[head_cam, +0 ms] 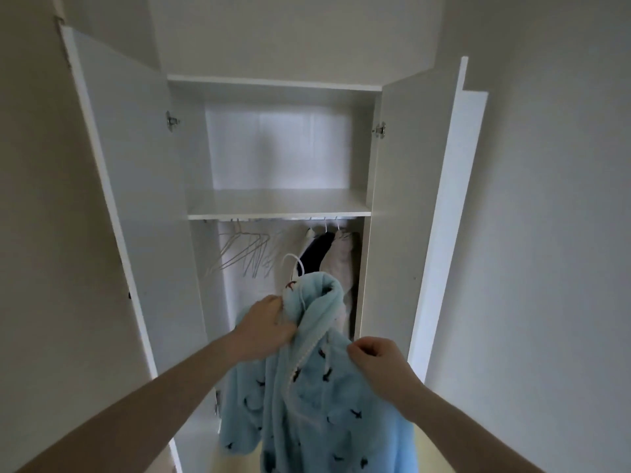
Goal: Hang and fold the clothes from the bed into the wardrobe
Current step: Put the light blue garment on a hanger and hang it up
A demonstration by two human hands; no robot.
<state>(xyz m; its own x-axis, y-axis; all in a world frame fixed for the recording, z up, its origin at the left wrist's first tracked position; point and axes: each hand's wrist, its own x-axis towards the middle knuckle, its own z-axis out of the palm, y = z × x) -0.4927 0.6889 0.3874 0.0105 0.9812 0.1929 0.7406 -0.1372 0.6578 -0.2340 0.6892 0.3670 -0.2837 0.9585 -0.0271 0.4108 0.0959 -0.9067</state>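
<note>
We stand before the open white wardrobe (280,206), smooth flat panels, both doors swung wide. Our fluffy light-blue jacket (317,387), dotted with small dark shapes, hangs lengthwise from its white hanger (293,260), in front of the opening and below the rail (273,219); the hook sits just above our left hand (264,324), the nearer one. Its fingers are closed on the collar. Our right hand (377,353) pinches the shoulder fabric. Thin wire hangers (244,249) wait empty.

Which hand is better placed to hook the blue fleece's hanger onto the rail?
Left hand: it grips the blue fleece at the collar beside the white hanger hook. The right hand only pinches fabric lower down.
</note>
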